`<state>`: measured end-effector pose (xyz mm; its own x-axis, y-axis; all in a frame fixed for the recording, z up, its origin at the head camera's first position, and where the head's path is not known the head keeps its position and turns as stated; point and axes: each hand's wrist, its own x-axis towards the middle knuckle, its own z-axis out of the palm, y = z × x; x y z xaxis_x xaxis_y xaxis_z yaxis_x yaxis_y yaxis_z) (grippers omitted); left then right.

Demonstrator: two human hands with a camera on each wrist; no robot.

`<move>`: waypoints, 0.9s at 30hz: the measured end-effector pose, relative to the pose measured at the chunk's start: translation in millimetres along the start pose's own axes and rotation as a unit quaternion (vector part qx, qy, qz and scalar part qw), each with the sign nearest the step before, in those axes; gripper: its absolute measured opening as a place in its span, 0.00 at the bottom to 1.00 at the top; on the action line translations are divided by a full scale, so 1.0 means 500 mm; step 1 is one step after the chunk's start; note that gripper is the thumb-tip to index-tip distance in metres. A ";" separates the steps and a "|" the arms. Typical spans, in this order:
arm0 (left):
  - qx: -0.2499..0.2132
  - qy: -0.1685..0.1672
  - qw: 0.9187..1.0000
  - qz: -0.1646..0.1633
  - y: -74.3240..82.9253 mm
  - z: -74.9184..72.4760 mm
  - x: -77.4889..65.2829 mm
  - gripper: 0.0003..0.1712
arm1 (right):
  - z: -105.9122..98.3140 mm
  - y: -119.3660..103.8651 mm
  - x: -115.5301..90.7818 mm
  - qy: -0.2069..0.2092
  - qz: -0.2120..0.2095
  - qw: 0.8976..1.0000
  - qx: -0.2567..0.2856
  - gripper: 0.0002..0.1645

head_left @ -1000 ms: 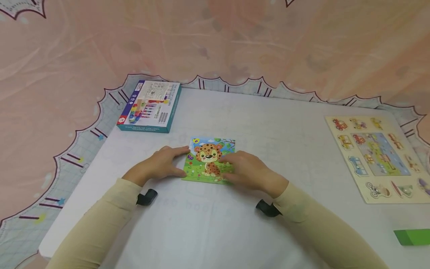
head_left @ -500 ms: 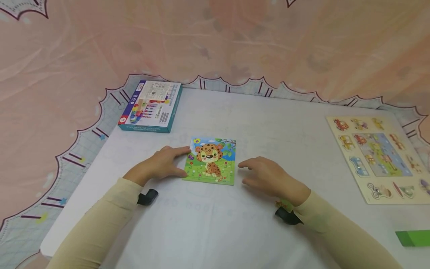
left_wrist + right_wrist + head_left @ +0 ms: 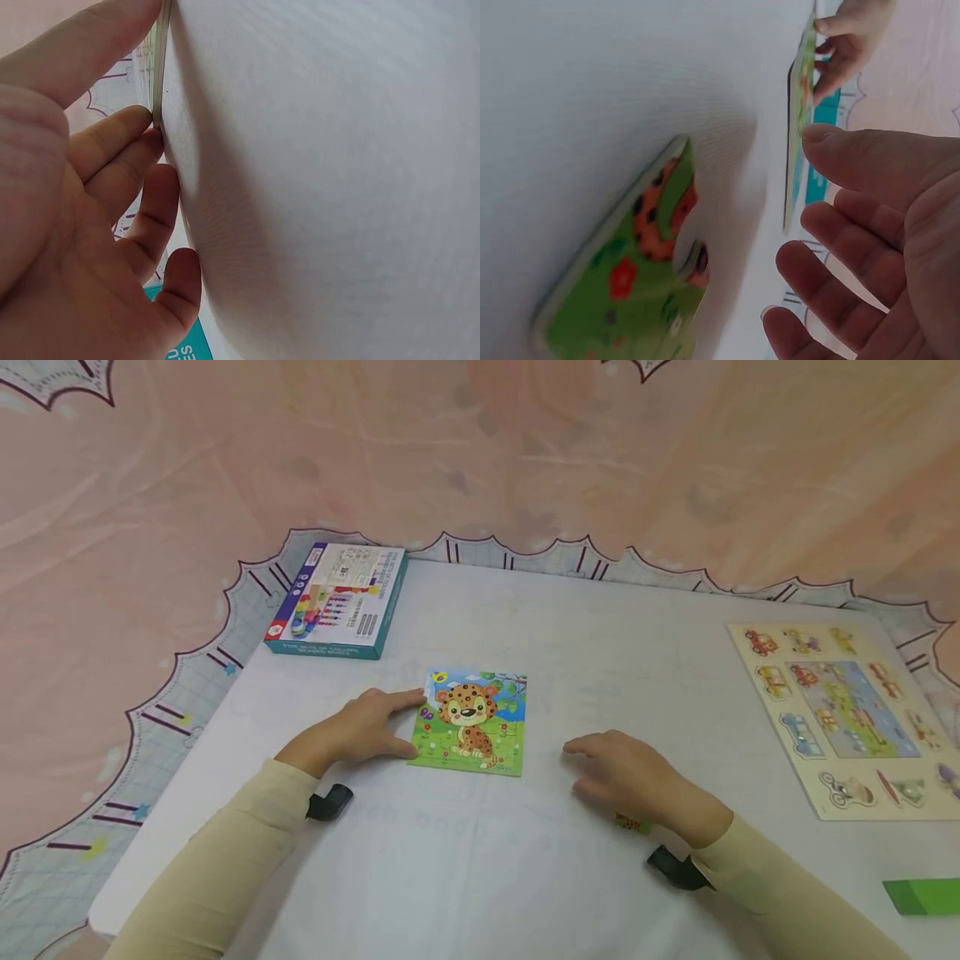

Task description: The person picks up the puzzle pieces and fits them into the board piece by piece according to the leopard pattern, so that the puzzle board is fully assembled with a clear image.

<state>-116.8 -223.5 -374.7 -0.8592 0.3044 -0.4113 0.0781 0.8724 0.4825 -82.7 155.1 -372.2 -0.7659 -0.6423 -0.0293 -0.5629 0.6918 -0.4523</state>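
A square leopard-cub jigsaw puzzle (image 3: 472, 722) lies flat on the white table in the head view. My left hand (image 3: 360, 727) rests at its left side, thumb by the lower corner and forefinger higher up. In the left wrist view the puzzle's thin edge (image 3: 158, 75) meets those fingertips. My right hand (image 3: 637, 777) hovers right of the puzzle, fingers loosely bent, holding nothing. A loose jigsaw piece (image 3: 632, 823) lies beneath it, mostly hidden in the head view. The right wrist view shows that piece (image 3: 630, 277) as green with a spotted orange part and a red flower.
A teal-sided box (image 3: 336, 600) stands at the back left. On the right lies a wooden picture board (image 3: 765, 710) with vehicle and other figures. A green block (image 3: 930, 897) sits at the right front. A peach curtain (image 3: 480, 460) hangs behind the table.
My right hand has left the puzzle's right side and moved right and toward me, over the loose jigsaw piece. My left hand has stayed at the puzzle's left edge.
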 end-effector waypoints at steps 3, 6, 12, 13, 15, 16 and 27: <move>-0.003 -0.001 1.000 -0.003 0.001 0.000 0.000 0.50 | -0.001 0.007 -0.015 0.001 0.004 1.000 -0.006 0.23; -0.002 -0.002 1.000 -0.003 0.001 0.001 0.001 0.50 | -0.004 0.011 -0.030 -0.007 0.016 1.000 -0.009 0.24; -0.007 0.001 1.000 -0.006 0.000 0.002 0.000 0.51 | -0.007 0.020 -0.056 -0.011 0.042 0.999 0.003 0.26; -0.008 0.001 1.000 -0.007 0.000 0.002 -0.001 0.51 | -0.007 0.022 -0.060 -0.009 0.044 0.999 0.004 0.26; -0.010 0.002 1.000 -0.006 -0.002 0.002 0.000 0.51 | -0.006 0.025 -0.068 -0.006 0.044 0.999 0.004 0.26; -0.012 0.002 1.000 -0.005 -0.003 0.003 0.000 0.51 | -0.006 0.027 -0.071 -0.005 0.044 0.999 0.002 0.26; -0.016 0.008 1.000 0.001 -0.006 0.005 0.000 0.50 | 0.000 0.041 -0.096 0.001 0.060 0.998 -0.017 0.23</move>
<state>-115.4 -224.9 -378.0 -0.8668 0.2998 -0.3984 0.0633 0.8587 0.5086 -57.4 200.1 -380.0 -0.8289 -0.5538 -0.0788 -0.4775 0.7739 -0.4161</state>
